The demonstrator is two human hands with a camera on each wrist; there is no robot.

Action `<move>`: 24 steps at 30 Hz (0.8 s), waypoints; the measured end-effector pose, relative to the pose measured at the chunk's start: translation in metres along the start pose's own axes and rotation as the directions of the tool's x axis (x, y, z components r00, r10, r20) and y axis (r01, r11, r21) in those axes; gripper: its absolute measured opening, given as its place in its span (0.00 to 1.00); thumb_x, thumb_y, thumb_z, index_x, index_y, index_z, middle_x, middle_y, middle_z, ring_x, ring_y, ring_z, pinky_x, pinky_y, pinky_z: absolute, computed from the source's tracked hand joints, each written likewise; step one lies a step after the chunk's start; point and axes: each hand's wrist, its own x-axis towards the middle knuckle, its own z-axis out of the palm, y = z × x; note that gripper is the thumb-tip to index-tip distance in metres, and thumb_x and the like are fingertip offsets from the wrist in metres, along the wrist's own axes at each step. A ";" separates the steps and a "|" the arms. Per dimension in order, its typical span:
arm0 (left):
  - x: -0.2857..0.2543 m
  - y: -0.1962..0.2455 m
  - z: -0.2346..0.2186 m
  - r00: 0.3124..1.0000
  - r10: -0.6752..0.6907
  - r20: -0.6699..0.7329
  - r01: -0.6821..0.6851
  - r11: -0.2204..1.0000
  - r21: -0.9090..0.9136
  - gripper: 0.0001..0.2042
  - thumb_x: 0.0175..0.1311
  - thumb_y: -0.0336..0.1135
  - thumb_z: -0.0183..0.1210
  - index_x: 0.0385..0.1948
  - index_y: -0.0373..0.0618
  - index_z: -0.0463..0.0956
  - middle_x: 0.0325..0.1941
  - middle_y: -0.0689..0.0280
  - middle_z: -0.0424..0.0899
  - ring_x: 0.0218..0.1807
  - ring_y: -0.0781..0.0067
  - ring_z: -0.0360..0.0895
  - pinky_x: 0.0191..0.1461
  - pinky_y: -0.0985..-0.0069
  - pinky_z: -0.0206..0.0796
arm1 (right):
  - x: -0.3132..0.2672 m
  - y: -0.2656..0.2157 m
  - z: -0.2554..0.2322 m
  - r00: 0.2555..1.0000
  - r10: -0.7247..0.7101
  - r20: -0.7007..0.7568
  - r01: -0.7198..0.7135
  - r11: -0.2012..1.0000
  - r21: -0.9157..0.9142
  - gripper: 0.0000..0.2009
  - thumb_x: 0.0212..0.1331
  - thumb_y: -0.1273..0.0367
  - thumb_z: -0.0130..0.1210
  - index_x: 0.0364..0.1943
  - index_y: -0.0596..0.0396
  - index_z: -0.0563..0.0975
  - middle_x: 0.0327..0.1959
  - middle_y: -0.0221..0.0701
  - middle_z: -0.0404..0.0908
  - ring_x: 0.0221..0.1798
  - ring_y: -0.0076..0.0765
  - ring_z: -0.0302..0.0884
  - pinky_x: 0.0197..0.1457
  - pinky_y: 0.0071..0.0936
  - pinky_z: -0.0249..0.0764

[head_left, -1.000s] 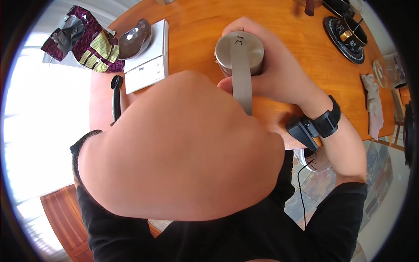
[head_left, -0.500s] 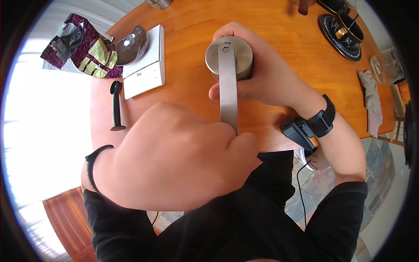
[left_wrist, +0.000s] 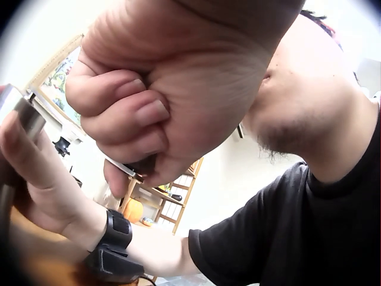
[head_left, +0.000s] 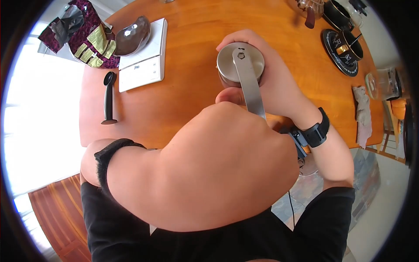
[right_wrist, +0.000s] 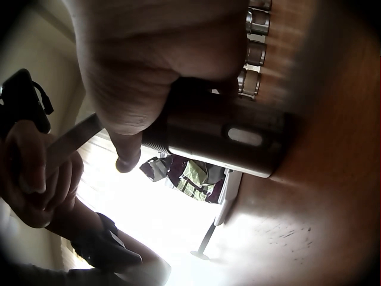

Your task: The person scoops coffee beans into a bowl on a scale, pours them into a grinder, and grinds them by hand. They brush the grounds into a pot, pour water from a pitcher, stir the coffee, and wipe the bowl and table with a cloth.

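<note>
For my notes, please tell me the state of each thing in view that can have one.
Grinder: upright, held by right fingers
Crank: attached, gripped by left fingers
Scoop: lying on the table
Cup: standing on saucer
Cloth: crumpled, near table edge
Bag: top crumpled
Scale: power state unclear

So the table [head_left: 187, 48] is a honey-brown wooden one with the grain showing, kinda glossy too. Over on the left there's a white scale [head_left: 142, 75] with a black scoop [head_left: 108, 98] lying near it. Far right you've got a black patterned saucer [head_left: 331, 50] and a crumpled greyish cloth [head_left: 363, 113] by the edge.
</note>
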 end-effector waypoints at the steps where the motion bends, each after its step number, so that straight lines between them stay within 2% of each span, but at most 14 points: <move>1: -0.001 0.001 0.002 1.000 -0.010 0.002 0.010 1.000 0.001 0.17 0.46 0.45 0.68 0.14 0.48 0.69 0.08 0.73 0.63 0.10 0.73 0.64 0.13 0.74 0.53 | 0.000 -0.003 0.000 0.998 0.066 0.001 -0.066 0.995 0.070 0.33 0.38 0.73 0.76 0.51 0.50 0.70 0.34 0.23 0.74 0.35 0.20 0.71 0.39 0.19 0.71; 2: -0.001 0.001 0.004 1.000 -0.020 0.004 0.020 1.000 0.002 0.17 0.46 0.45 0.68 0.14 0.48 0.69 0.08 0.73 0.63 0.10 0.73 0.64 0.13 0.74 0.53 | -0.001 -0.004 0.001 0.991 0.132 0.005 -0.132 0.981 0.140 0.33 0.38 0.73 0.77 0.51 0.51 0.70 0.32 0.23 0.74 0.33 0.19 0.71 0.37 0.19 0.70; 6: -0.009 0.002 0.006 0.991 -0.083 -0.101 0.070 0.989 -0.127 0.17 0.46 0.45 0.69 0.15 0.48 0.69 0.09 0.72 0.63 0.09 0.74 0.64 0.13 0.75 0.53 | -0.002 -0.002 0.003 0.994 0.108 -0.010 -0.106 0.985 0.138 0.34 0.37 0.73 0.77 0.51 0.52 0.68 0.29 0.23 0.74 0.30 0.18 0.71 0.35 0.19 0.69; 8: -0.010 0.003 0.006 0.989 -0.106 -0.106 0.088 0.983 -0.159 0.17 0.46 0.45 0.69 0.15 0.48 0.69 0.09 0.72 0.63 0.09 0.74 0.64 0.13 0.76 0.53 | -0.002 0.004 0.000 1.000 -0.018 0.000 0.018 0.998 -0.054 0.30 0.44 0.75 0.72 0.53 0.52 0.68 0.32 0.24 0.74 0.31 0.19 0.71 0.35 0.18 0.69; 9: -0.010 0.003 0.005 0.989 -0.117 -0.096 0.101 0.982 -0.159 0.17 0.45 0.45 0.69 0.15 0.48 0.69 0.09 0.73 0.63 0.09 0.74 0.64 0.13 0.75 0.53 | -0.002 0.004 -0.001 1.000 -0.014 0.003 0.015 0.998 -0.053 0.30 0.44 0.75 0.72 0.53 0.52 0.68 0.32 0.24 0.74 0.31 0.19 0.71 0.35 0.18 0.69; 12: -0.010 0.004 0.001 0.987 -0.130 -0.097 0.115 0.982 -0.149 0.17 0.44 0.45 0.69 0.16 0.48 0.69 0.09 0.73 0.64 0.09 0.74 0.64 0.14 0.74 0.53 | -0.004 0.000 -0.004 0.998 0.002 0.062 -0.008 0.996 0.090 0.27 0.50 0.77 0.65 0.56 0.52 0.68 0.34 0.26 0.73 0.33 0.21 0.72 0.35 0.19 0.69; 14: -0.010 0.003 0.001 0.985 -0.133 -0.108 0.117 0.983 -0.140 0.17 0.44 0.45 0.69 0.16 0.48 0.69 0.09 0.73 0.64 0.09 0.73 0.64 0.14 0.74 0.53 | -0.005 -0.007 -0.005 0.983 0.155 0.095 -0.176 0.942 0.287 0.27 0.46 0.82 0.53 0.56 0.53 0.70 0.42 0.25 0.74 0.44 0.19 0.70 0.50 0.19 0.69; 15: -0.011 0.001 0.002 0.987 -0.114 -0.116 0.098 0.986 -0.136 0.17 0.43 0.45 0.70 0.16 0.48 0.69 0.09 0.73 0.63 0.09 0.73 0.64 0.14 0.73 0.53 | -0.004 -0.005 -0.006 0.983 0.156 0.099 -0.178 0.941 0.286 0.27 0.46 0.82 0.53 0.56 0.53 0.70 0.42 0.25 0.74 0.44 0.19 0.70 0.50 0.19 0.69; 17: -0.012 0.000 0.002 0.988 -0.097 -0.123 0.081 0.988 -0.131 0.17 0.43 0.45 0.70 0.16 0.48 0.69 0.09 0.73 0.63 0.10 0.72 0.64 0.14 0.73 0.53 | 0.000 -0.001 -0.010 0.993 0.042 0.107 -0.052 0.994 0.096 0.26 0.46 0.81 0.53 0.56 0.54 0.71 0.42 0.25 0.76 0.44 0.19 0.71 0.50 0.20 0.70; 21: -0.013 0.000 -0.003 0.991 -0.122 -0.052 0.113 0.983 -0.141 0.17 0.43 0.45 0.70 0.16 0.48 0.69 0.09 0.73 0.63 0.10 0.71 0.64 0.14 0.73 0.52 | 0.000 0.001 -0.013 0.994 0.017 0.111 -0.032 0.990 0.136 0.26 0.46 0.80 0.56 0.55 0.55 0.71 0.44 0.26 0.77 0.46 0.20 0.72 0.51 0.21 0.70; 23: -0.014 0.001 -0.005 0.989 -0.141 -0.046 0.132 0.980 -0.151 0.18 0.43 0.46 0.70 0.15 0.48 0.68 0.09 0.73 0.62 0.10 0.71 0.64 0.14 0.73 0.52 | 0.001 0.004 -0.016 0.992 -0.027 0.123 0.031 0.999 -0.037 0.30 0.44 0.78 0.68 0.56 0.57 0.70 0.54 0.37 0.79 0.51 0.30 0.76 0.55 0.28 0.74; 24: -0.015 0.001 -0.006 0.989 -0.142 -0.033 0.136 0.979 -0.151 0.18 0.43 0.46 0.69 0.15 0.49 0.68 0.09 0.73 0.62 0.10 0.71 0.64 0.14 0.73 0.52 | 0.000 0.004 -0.016 0.992 -0.026 0.125 0.030 0.999 -0.033 0.30 0.44 0.78 0.68 0.56 0.57 0.70 0.54 0.37 0.79 0.51 0.30 0.76 0.55 0.28 0.74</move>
